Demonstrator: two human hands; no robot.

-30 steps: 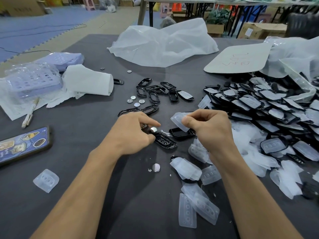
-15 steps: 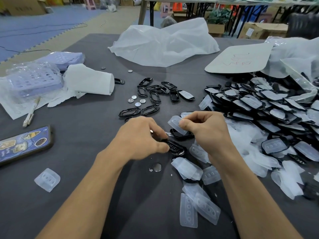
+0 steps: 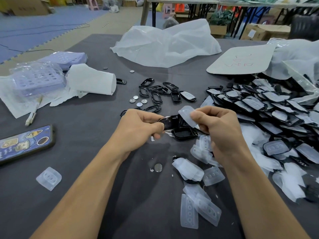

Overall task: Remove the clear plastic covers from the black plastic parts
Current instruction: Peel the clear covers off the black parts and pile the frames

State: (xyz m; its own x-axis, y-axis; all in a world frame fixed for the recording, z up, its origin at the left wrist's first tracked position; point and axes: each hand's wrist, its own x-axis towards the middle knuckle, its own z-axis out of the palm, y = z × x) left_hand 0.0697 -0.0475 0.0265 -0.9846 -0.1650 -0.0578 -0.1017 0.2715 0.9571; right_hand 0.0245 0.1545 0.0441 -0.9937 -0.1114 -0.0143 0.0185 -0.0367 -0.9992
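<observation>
Tabletop (image 3: 82,152): left hand (image 3: 138,129) holds part (image 3: 170,123); right hand (image 3: 220,130), seemingly loose cover (image 3: 187,116).

Dark grey worktop (image 3: 82,178). Left edge: phone (image 3: 25,144), illustrated case upward. Far left: lilac perforated trays (image 3: 38,78) in clear wrap. Far centre: crumpled white bag (image 3: 165,44). Centre: four coin cells (image 3: 138,101) grouped; single coin cell (image 3: 157,167) nearer, apart.

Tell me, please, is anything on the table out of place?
One clear cover lies alone at the near left, apart from the removed covers heaped at the right. A coin cell lies loose between them.
</observation>
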